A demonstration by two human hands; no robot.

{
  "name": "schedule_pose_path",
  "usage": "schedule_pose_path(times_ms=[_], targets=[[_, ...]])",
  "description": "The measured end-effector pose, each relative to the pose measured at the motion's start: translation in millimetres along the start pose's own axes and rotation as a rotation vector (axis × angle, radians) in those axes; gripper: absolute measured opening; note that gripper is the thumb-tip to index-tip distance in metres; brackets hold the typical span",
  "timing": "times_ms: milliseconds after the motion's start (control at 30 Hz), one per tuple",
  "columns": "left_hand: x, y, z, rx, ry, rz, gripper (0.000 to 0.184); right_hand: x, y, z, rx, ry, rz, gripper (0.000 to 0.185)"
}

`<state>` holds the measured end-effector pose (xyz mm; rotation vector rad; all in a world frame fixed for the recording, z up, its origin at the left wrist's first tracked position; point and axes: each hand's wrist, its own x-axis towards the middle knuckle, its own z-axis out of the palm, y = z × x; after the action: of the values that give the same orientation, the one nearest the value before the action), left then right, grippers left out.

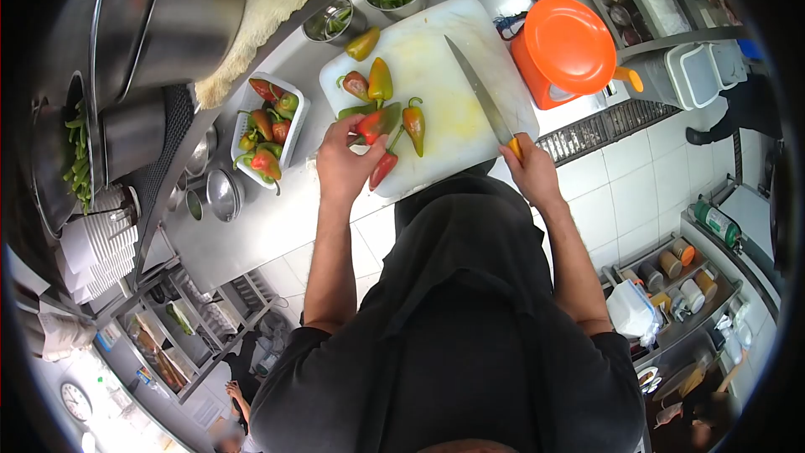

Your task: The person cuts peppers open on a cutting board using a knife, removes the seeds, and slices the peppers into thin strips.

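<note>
My left hand [345, 161] pinches a red and green pepper [378, 123] over the left side of a white cutting board [453, 21]. My right hand [532, 169] is wrapped round the yellow handle of a long kitchen knife [480, 88], whose blade lies across the board's right part, tip pointing away from me. Around my left hand lie several whole peppers: a yellow-green one [380, 80], a reddish one [355, 84], an orange-green one [414, 126] and a red one [383, 169]. Another yellowish pepper [362, 44] rests at the board's far left edge.
Left of the board stands a white basket [293, 130] of peppers. Metal containers [394, 10] with cut green strips are behind it. An orange-lidded container [570, 46] stands close on the right. Metal bowls [223, 195] sit at lower left. Other people are at the edges.
</note>
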<state>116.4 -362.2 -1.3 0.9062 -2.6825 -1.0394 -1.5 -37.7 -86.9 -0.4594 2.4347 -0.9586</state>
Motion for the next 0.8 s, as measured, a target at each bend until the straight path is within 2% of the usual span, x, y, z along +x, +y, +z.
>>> schedule_pose_path(times_ms=[100,200,300,400,500,600,800], targets=[[20.4,10.8,0.5,-0.158,-0.267,0.110,0.053,-4.9,-7.5,-12.3,0.033,-0.004,-0.007,0.033],[59.7,7.6,47.1,-0.308,-0.467,0.092,0.055,-8.8,-8.4,-23.0,0.012,-0.007,-0.025,0.032],[101.3,34.4,78.7,-0.362,-0.679,-0.137,0.058,-13.4,-6.4,-28.2,-0.051,0.022,-0.052,0.033],[128.6,31.9,118.1,-0.495,-0.591,-0.283,0.065,-20.6,0.2,-23.1,-0.063,0.053,-0.043,0.034],[132.4,29.9,140.4,-0.565,-0.430,-0.258,0.074,-26.3,0.9,-19.1,-0.093,0.062,-0.010,0.034],[113.6,29.6,149.2,-0.604,-0.288,-0.131,0.078,-27.9,-1.2,-12.5,-0.079,0.094,-0.009,0.033],[104.5,9.3,170.1,-0.582,-0.361,0.092,0.062,-25.3,-7.0,-11.1,-0.085,0.087,-0.007,0.031]])
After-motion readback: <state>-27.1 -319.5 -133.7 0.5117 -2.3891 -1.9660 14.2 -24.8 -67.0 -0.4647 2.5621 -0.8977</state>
